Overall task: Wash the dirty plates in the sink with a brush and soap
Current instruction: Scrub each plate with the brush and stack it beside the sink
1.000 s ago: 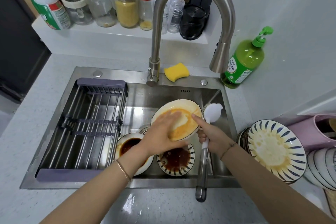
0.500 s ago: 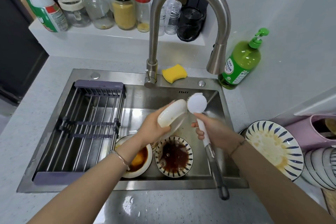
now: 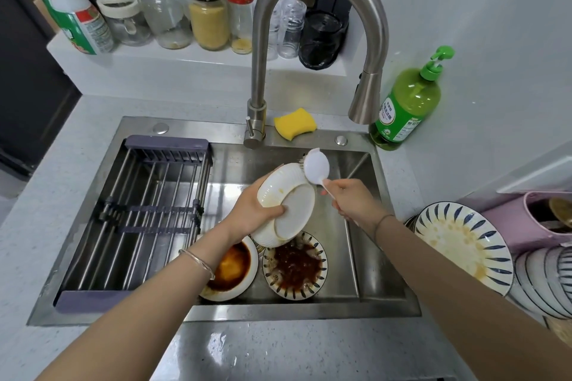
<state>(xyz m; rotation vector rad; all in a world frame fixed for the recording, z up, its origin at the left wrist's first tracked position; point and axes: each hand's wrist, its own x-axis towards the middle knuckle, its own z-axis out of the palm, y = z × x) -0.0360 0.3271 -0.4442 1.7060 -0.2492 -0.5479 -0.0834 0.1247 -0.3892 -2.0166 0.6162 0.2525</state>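
Two dirty plates sit at the near end of the sink (image 3: 383, 294) — an orange-sauced plate (image 3: 230, 269) and, at its 3 o'clock, a dark-sauced plate (image 3: 294, 266). Above them the left hand (image 3: 249, 210) grips one white plate (image 3: 294, 210), tilted, its long axis running 7 to 1 o'clock. It was edge-on half a second ago and now shows its underside. The right hand (image 3: 353, 199) grips one brush (image 3: 316, 168) — head pointing to 11 o'clock, bristles at the white plate's far rim. One soap bottle (image 3: 405, 105) stands on the desk (image 3: 62, 195) at 2 o'clock.

White ribbed plate (image 3: 286, 204) tilted underside-up over the sink (image 3: 349, 170), brush (image 3: 316, 168) touching its rim.
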